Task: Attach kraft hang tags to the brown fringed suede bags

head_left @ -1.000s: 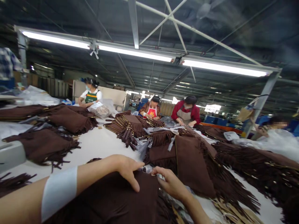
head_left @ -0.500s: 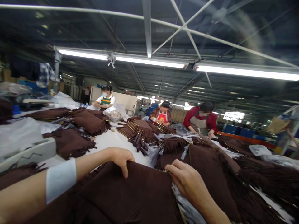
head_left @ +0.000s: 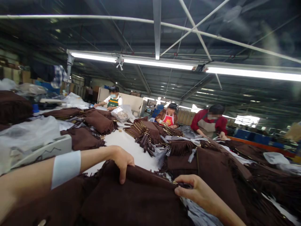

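Observation:
A dark brown suede-like bag (head_left: 138, 197) lies close in front of me, its top edge lifted. My left hand (head_left: 122, 161) grips that edge near its left end, thumb on the near side and fingers behind. At the top right corner, my right hand (head_left: 196, 190) pinches the bag beside a small gold metal fitting (head_left: 174, 182), with finger and thumb closed. What exactly lies between those fingertips is partly hidden. Dark fringe shows behind the left part of the bag.
Fringed brown bags with gold zippers (head_left: 138, 128) are piled across the white table (head_left: 131, 142). A pale plastic bin (head_left: 47, 150) and clear plastic bags (head_left: 30, 130) stand left. Another large brown bag (head_left: 216, 175) lies right. Three co-workers, one in a red sleeve (head_left: 221, 125), work across the table.
The right hand and the bag's right corner have moved slightly right and down, and its fingers have shifted on the corner. My left hand keeps its grip. The view has turned a little left.

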Available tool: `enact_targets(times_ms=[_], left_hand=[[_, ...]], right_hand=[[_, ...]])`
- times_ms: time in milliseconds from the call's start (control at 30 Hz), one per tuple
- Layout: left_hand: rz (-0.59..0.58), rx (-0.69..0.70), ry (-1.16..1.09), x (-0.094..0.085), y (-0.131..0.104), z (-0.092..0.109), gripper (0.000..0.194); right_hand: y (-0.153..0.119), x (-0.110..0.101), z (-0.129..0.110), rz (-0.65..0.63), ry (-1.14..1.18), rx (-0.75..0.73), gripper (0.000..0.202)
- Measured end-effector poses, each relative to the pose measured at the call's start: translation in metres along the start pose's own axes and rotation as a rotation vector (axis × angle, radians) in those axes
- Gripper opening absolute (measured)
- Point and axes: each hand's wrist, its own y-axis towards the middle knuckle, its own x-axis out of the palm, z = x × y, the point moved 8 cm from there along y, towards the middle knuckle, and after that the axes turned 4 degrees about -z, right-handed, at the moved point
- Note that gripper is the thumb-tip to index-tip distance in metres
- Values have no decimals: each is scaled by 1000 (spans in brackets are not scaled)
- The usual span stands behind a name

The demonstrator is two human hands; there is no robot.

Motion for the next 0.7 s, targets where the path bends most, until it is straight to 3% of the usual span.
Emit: enact_targets(times_ms=[100, 200, 333, 433, 533, 633, 700], left_hand=[[45, 33, -50, -3, -7, 6, 25], [115, 64, 15, -22, -27, 37, 23], [255, 91, 279, -58, -55, 86, 24], [330, 3, 504, -68, -55, 99, 21], [308, 73, 545, -50, -31, 111, 23], [257, 340, 398, -18, 2, 136, 33], [253, 440, 309, -1, 27, 147, 30]], right_hand=[[-8, -2, -6, -31, 140, 34, 32], [-20, -23, -26, -8, 191, 84, 34], [-29, -63, -59, 102, 188, 26, 33], [-28, -66, -72, 45, 122, -24, 28], [-20, -55, -75, 15, -64, -40, 24], [-7, -44, -77, -10, -209, -67, 24], [0, -42, -79, -7, -254, -92, 21]])
